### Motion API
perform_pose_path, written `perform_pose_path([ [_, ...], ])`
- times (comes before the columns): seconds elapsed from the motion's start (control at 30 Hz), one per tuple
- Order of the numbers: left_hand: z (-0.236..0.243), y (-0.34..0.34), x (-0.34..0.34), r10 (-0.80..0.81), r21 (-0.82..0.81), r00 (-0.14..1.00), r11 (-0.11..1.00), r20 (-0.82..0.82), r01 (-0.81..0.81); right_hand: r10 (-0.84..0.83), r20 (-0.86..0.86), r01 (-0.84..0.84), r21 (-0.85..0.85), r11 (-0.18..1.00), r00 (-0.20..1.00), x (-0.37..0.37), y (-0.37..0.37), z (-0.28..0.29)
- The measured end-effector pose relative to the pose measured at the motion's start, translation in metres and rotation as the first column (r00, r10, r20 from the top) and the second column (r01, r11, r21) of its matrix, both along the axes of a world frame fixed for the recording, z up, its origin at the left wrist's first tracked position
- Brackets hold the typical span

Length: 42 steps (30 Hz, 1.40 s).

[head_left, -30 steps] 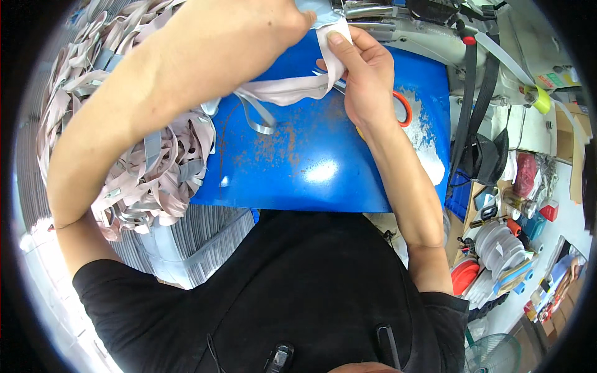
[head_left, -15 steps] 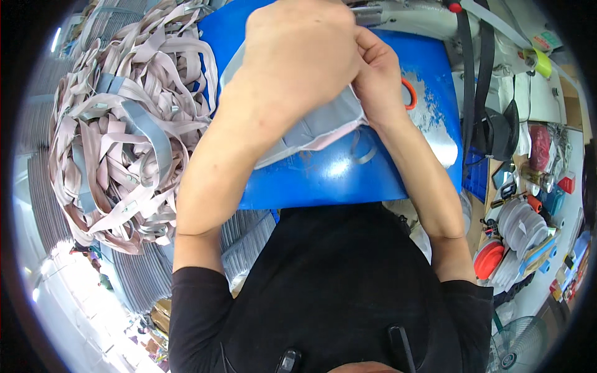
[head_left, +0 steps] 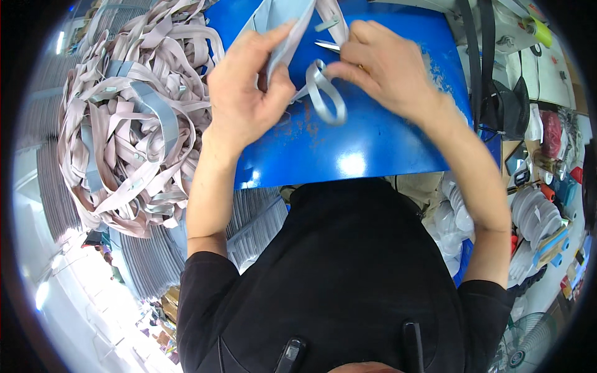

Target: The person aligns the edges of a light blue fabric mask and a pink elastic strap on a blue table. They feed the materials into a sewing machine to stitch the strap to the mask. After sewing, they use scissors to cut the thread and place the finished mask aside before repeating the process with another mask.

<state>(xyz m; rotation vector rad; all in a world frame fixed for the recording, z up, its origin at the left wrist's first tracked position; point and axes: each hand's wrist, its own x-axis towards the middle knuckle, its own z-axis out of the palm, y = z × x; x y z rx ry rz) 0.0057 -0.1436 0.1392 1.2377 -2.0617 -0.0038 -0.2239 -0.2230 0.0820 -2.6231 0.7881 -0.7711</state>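
Now farther from the right hand (head_left: 395,69), the left hand (head_left: 249,87) pinches grey-blue fabric (head_left: 281,15) between thumb and fingers above the blue tabletop (head_left: 298,163), apparently to steady it, while the right's curled fingers sit by scissors (head_left: 328,46) and a ribbon loop (head_left: 338,105), grasping what I cannot tell.

Across the near part of the blue worktop (head_left: 373,146), a hand could pass sideways. Over its far middle, the left hand (head_left: 252,87), fabric (head_left: 283,13), right hand (head_left: 392,69), scissors (head_left: 328,46) and a grey ribbon loop (head_left: 339,107) obstruct; a strap heap (head_left: 124,146) blocks its left side, black straps (head_left: 471,56) its right.
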Motion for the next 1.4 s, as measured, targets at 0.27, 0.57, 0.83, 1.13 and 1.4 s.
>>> perform_pose_path([
  [0.27,0.009,-0.003,-0.003,0.030,-0.062,0.998,0.998,-0.053,-0.033,-0.092,-0.255,0.165,0.281,0.945,0.962,0.036,-0.020,0.050],
  [0.57,0.001,-0.005,-0.022,-0.102,-0.052,0.928,0.990,0.357,0.129,-0.464,0.459,-0.109,0.790,0.604,0.758,0.011,0.021,-0.010],
  [0.83,0.002,-0.022,-0.024,-0.101,-0.055,0.907,0.989,0.410,0.135,-0.560,0.555,-0.420,0.832,0.363,0.616,0.020,0.026,-0.008],
  [1.13,0.009,-0.074,-0.002,-0.094,-0.044,0.908,0.991,0.408,0.123,-0.651,0.573,-0.489,0.805,0.334,0.498,0.052,-0.015,-0.002],
  [1.4,0.014,-0.087,0.014,0.129,-0.127,0.891,0.989,0.435,-0.081,-0.772,0.527,-0.432,0.825,0.364,0.356,0.076,-0.034,0.007],
])
